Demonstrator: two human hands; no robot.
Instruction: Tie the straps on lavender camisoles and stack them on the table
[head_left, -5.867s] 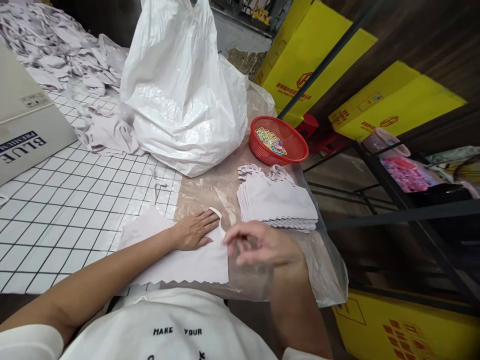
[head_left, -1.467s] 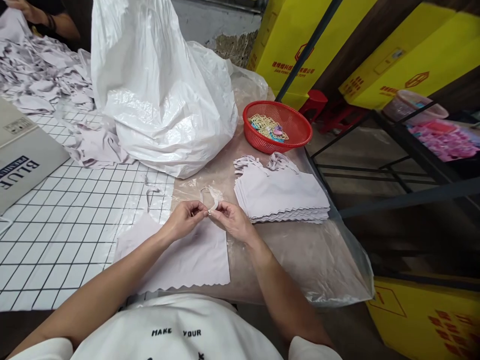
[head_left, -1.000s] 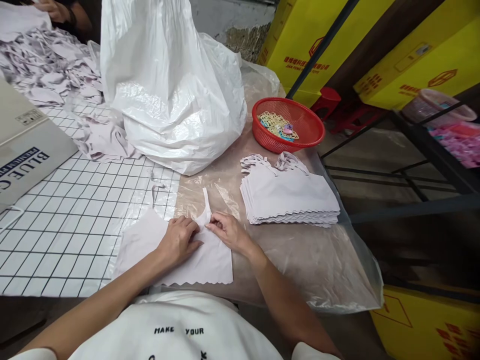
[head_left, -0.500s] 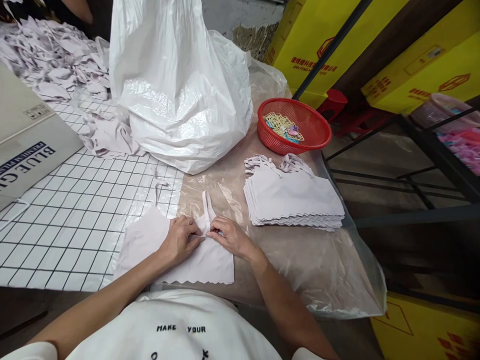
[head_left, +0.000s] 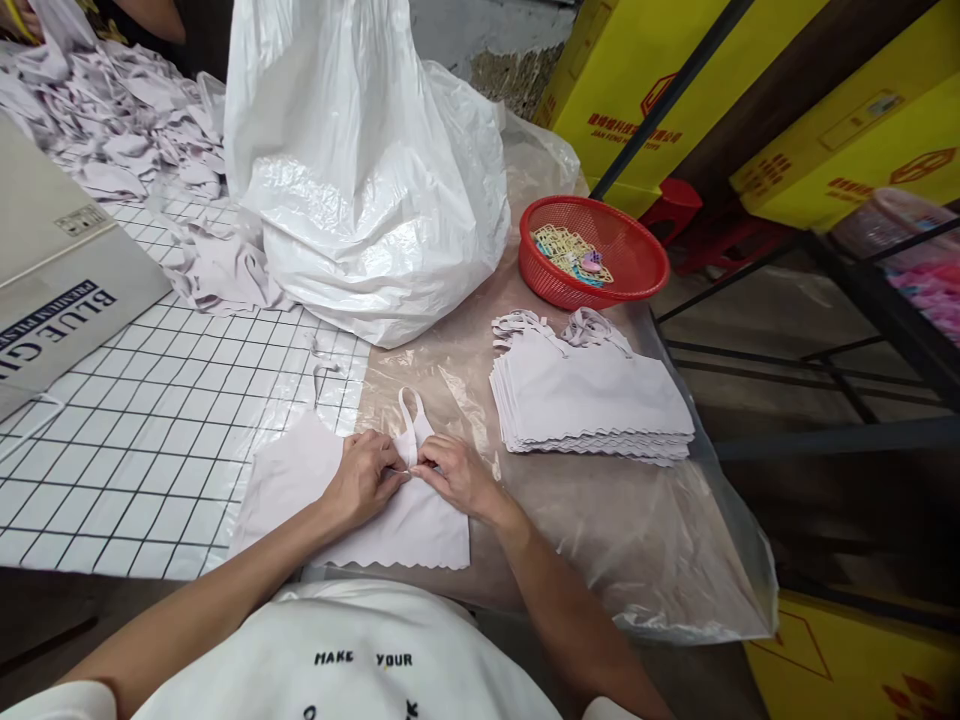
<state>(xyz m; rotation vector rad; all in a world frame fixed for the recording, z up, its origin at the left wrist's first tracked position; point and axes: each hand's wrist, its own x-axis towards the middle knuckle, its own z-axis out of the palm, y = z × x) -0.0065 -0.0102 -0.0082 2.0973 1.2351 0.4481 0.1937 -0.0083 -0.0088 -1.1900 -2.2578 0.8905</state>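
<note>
A pale lilac camisole top [head_left: 289, 480] with a scalloped hem lies flat in front of me at the table's near edge. My left hand [head_left: 367, 470] pinches its upper edge near the middle, by the base of a strap. Close against it, my right hand [head_left: 454, 472] pinches the same edge on the other side of that strap. The looped strap [head_left: 411, 405] stands up between and above my fingers. Its other strap [head_left: 324, 380] trails loose on the gridded cover. To the right sits a neat stack of matching tops [head_left: 589, 395].
A large white plastic bag [head_left: 367, 190] stands behind the top. Beyond the stack, a red basket [head_left: 630, 250] holds small plastic pieces. A cardboard box [head_left: 82, 260] and a heap of lilac garments [head_left: 127, 120] occupy the left, where another person's arm [head_left: 154, 15] shows.
The strap loop between my hands has opened wider and tipped slightly left. Both hands keep their pinch in nearly the same place. At the far left, the other person has lifted some fabric.
</note>
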